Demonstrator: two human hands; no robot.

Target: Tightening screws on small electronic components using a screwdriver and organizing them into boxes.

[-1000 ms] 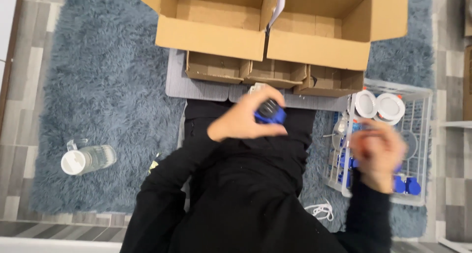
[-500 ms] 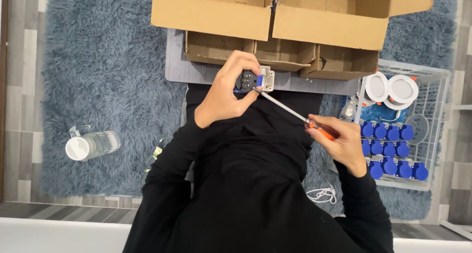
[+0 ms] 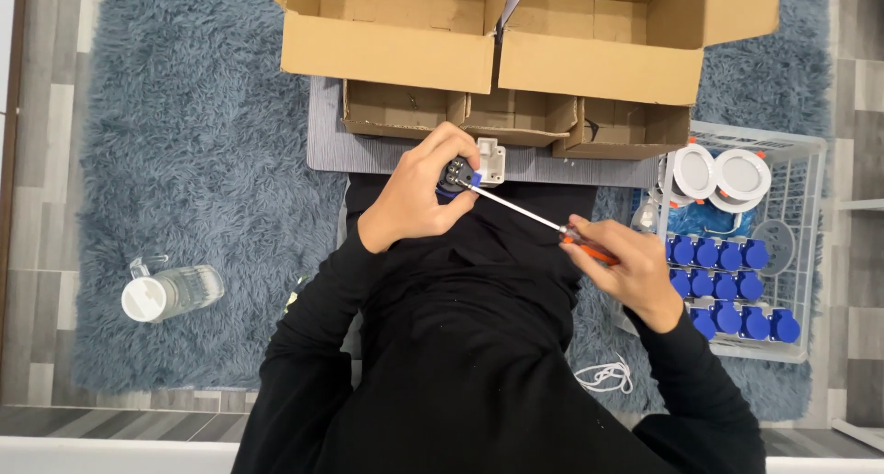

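My left hand [image 3: 419, 198] grips a small blue and grey socket part [image 3: 470, 169] with a white plastic piece on its right, held above my lap. My right hand [image 3: 622, 267] holds a screwdriver [image 3: 534, 218] by its orange handle. The metal shaft runs up and left, and its tip sits on the socket part beside my left fingers. Both sleeves are black.
Two open cardboard boxes [image 3: 497, 41] stand ahead on a grey mat [image 3: 327, 147]. A white wire basket [image 3: 796, 244] at the right holds several blue socket parts [image 3: 727, 285] and two round white lamps [image 3: 716, 172]. A clear bottle [image 3: 170, 293] lies on the blue rug [image 3: 193, 161] at the left. White cord [image 3: 603, 375] lies near my right knee.
My right hand came from the basket with the screwdriver and set its tip on the part. My left hand shifted the part slightly up and right, and the white piece now shows.
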